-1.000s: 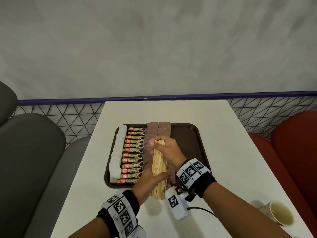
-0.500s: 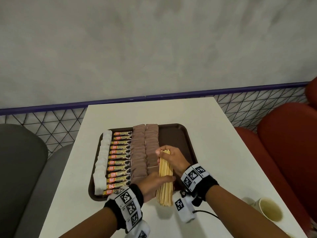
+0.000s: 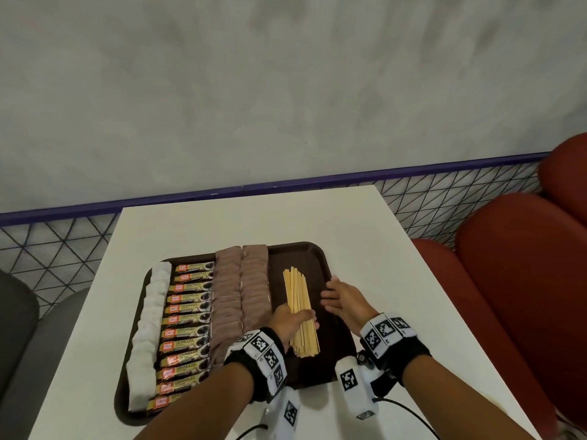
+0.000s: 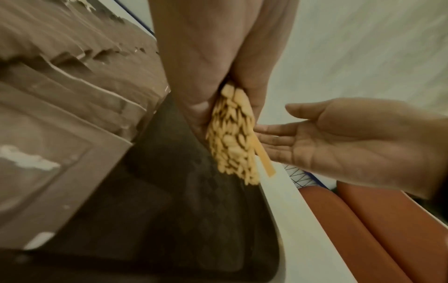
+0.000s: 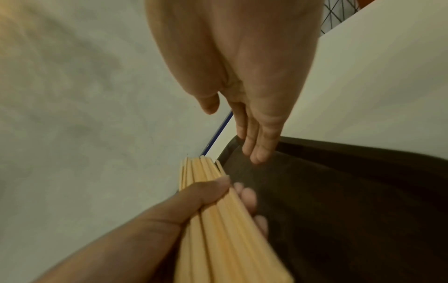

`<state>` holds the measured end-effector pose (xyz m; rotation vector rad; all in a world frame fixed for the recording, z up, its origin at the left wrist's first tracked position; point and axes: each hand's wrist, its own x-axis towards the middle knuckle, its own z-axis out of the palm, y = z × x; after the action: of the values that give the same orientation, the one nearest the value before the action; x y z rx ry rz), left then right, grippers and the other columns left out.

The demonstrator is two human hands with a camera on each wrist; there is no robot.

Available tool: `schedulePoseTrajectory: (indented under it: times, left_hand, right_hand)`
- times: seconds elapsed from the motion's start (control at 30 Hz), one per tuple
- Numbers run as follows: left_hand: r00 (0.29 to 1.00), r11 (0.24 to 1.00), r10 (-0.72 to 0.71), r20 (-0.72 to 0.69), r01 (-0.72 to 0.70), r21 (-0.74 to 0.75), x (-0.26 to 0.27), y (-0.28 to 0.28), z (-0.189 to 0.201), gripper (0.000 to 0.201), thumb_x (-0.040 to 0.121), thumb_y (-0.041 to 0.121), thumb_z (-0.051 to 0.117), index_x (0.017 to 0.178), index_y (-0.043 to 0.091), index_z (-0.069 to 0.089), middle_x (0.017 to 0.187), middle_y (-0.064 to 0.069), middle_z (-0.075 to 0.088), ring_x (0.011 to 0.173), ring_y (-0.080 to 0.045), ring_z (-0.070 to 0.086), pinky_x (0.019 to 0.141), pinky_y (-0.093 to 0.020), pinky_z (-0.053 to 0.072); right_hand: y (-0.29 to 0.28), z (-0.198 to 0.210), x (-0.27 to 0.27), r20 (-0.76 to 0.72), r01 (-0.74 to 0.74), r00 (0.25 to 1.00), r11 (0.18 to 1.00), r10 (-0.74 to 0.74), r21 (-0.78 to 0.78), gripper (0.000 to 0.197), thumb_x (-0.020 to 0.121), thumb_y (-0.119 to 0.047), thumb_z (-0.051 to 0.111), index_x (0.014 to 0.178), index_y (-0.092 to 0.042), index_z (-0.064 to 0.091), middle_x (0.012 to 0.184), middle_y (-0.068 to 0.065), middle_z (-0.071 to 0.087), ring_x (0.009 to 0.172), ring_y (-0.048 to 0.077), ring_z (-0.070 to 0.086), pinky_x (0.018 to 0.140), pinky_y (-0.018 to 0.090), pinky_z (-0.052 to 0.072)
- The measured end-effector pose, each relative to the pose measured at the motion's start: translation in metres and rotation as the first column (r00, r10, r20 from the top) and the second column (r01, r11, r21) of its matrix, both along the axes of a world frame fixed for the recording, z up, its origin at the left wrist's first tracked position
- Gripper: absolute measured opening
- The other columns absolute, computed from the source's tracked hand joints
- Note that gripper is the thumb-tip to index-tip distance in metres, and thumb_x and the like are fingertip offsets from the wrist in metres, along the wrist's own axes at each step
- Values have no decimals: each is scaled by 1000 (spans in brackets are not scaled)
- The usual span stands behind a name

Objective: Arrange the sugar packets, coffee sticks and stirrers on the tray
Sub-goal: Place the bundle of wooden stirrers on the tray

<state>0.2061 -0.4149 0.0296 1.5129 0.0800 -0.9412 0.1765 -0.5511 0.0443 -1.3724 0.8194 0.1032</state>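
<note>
A dark brown tray (image 3: 317,258) sits on the white table. It holds a column of white sugar packets (image 3: 149,325), a column of coffee sticks (image 3: 187,328) and two columns of brown packets (image 3: 238,296). My left hand (image 3: 290,322) grips a bundle of wooden stirrers (image 3: 298,300) over the tray's bare right part; the stirrer bundle (image 4: 232,137) fans out of my fist, and my thumb and fingers wrap the bundle (image 5: 218,220). My right hand (image 3: 341,300) hovers beside the stirrers with straight fingers (image 5: 257,137), holding nothing.
The white table (image 3: 365,236) extends beyond and to the right of the tray. Red seats (image 3: 514,281) stand at the right, grey seats (image 3: 19,328) at the left. A blue rail with mesh (image 3: 286,185) runs behind the table, under a grey wall.
The stirrer bundle has moved right, off the brown packets to the tray's bare right part. My right hand has let go of it and drawn away to the right; the left hand keeps its grip.
</note>
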Motion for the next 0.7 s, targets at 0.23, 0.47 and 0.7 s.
schedulePoseTrajectory:
  times: [0.23,0.47,0.7]
  left_hand:
    - [986,978,-92,139,64,197,4,-36,-33,47,64,28,64,105,5,65,97,-16,70,91,-31,66,89,-42,52]
    - [983,967,-67,173,21,255,8,-48,-36,27,86,17,62,111,7,64,104,-12,67,101,-29,63,89,-33,50]
    - [985,971,-18,173,-24,240,6,-44,-41,19,87,9,59,105,7,66,99,-11,66,96,-26,62,87,-32,50]
  right_hand:
    - [-9,-9,5,-76,8,997,1000,-6,30,50,101,-29,27,138,4,32,137,24,44,126,34,45,104,36,36]
    - [-6,-24,9,-85,-75,994,991,66,-109,48,100,-38,24,94,-10,63,92,6,63,89,19,60,88,32,47]
    - [-3,-24,6,-120,-67,992,985,48,-158,43,100,-35,27,61,-25,44,63,-6,43,60,7,41,71,25,38]
